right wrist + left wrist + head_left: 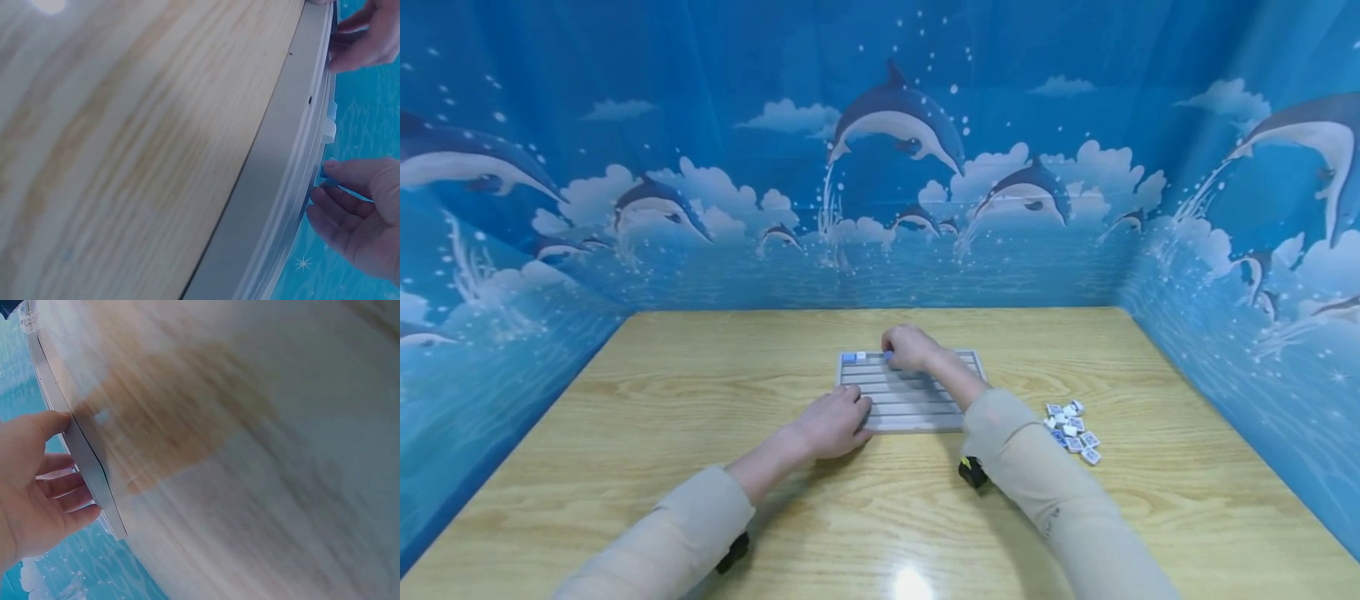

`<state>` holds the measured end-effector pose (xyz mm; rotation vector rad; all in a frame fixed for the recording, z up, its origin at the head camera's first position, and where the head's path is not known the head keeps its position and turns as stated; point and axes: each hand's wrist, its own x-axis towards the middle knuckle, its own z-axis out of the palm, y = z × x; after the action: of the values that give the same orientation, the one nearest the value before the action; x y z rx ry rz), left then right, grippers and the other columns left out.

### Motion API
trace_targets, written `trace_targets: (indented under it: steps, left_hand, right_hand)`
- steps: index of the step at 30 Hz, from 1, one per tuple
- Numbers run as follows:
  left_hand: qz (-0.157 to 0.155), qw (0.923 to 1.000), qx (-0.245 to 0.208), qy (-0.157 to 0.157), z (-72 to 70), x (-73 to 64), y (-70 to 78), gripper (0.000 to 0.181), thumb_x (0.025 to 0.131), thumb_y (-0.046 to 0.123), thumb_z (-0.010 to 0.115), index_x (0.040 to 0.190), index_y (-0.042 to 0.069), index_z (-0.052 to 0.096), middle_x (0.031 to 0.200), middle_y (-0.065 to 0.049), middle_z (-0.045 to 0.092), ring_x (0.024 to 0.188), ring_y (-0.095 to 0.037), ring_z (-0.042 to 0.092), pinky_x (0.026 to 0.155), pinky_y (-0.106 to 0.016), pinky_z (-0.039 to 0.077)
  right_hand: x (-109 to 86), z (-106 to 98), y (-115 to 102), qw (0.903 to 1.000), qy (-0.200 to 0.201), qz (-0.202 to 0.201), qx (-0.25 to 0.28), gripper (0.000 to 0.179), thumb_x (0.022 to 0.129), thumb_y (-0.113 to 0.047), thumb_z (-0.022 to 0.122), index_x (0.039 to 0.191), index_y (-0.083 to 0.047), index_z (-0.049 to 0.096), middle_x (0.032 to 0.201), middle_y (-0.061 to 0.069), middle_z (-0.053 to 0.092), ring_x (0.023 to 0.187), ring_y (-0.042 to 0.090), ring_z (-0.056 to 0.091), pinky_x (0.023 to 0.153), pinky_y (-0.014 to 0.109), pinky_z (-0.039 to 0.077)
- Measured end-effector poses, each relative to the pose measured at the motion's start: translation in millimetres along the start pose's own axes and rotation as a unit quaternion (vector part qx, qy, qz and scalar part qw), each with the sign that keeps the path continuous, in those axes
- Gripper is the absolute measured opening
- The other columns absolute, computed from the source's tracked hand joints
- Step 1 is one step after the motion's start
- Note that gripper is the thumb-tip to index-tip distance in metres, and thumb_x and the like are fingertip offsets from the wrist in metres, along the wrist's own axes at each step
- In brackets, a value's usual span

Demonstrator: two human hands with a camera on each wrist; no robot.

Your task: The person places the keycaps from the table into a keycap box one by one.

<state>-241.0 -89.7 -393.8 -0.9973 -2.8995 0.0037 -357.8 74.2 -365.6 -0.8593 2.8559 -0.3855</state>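
"What are the fingers doing?"

"The right hand (910,347) pinches a small blue tile (888,356) between thumb and fingertip, the other fingers bent loosely beside them. The tile sits right at those tips, over the far edge of the grooved tray (917,410). I can't tell whether it touches the tray."

"And the left hand (837,423)?"

"Its thumb presses the tray's near wall while the fingers curl over the top at the near left corner. A good hold, I'd say: the tray looks stiff and fairly light, so it could slide if nudged. The rim is the place to grip it, away from the grooves."

"How would the tile handle?"

"Light and hard, I'd guess, perhaps a bit slick, and unlikely to break. Take it by opposite side edges, with just the tips; a hard squeeze might make it pop out."

"What lies further from the fingers?"

"Just left of the pinching fingers, a blue tile and a white tile (861,357) stand next to each other in the far row. Well to the right of those fingers and nearer the person, beyond the right sleeve (1000,425), loose tiles (1074,445) lie heaped on the desk (737,358). Some overlap, so lift those singly by their edges."
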Motion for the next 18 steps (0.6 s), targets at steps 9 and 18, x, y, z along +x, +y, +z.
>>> trace_targets:
  steps: [9, 18]
  left_hand:
    - [0.009, 1.0000, -0.003, 0.000, -0.2, -0.9, -0.5, 0.025, 0.089, 0.031, 0.060, 0.095, 0.007, 0.055, 0.085, -0.005, 0.044, 0.077, -0.018, 0.043, 0.066, -0.032, 0.041]
    - [0.005, 0.9999, -0.007, -0.006, -0.8, -1.6, 0.0, 0.025, 0.090, 0.030, 0.059, 0.097, 0.007, 0.055, 0.086, -0.004, 0.044, 0.078, -0.018, 0.044, 0.068, -0.032, 0.042]
  right_hand:
    - [5.9, 3.8, -5.3, 0.9998, -0.011, 0.002, -0.017, 0.006, 0.086, -0.007, 0.061, 0.091, -0.009, 0.063, 0.085, 0.002, 0.059, 0.074, 0.017, 0.052, 0.064, 0.030, 0.042]
    - [12.5, 7.3, -7.7, 0.9999, 0.001, 0.006, -0.013, 0.010, 0.085, -0.002, 0.058, 0.092, -0.006, 0.064, 0.089, 0.005, 0.060, 0.078, 0.019, 0.053, 0.068, 0.031, 0.045]
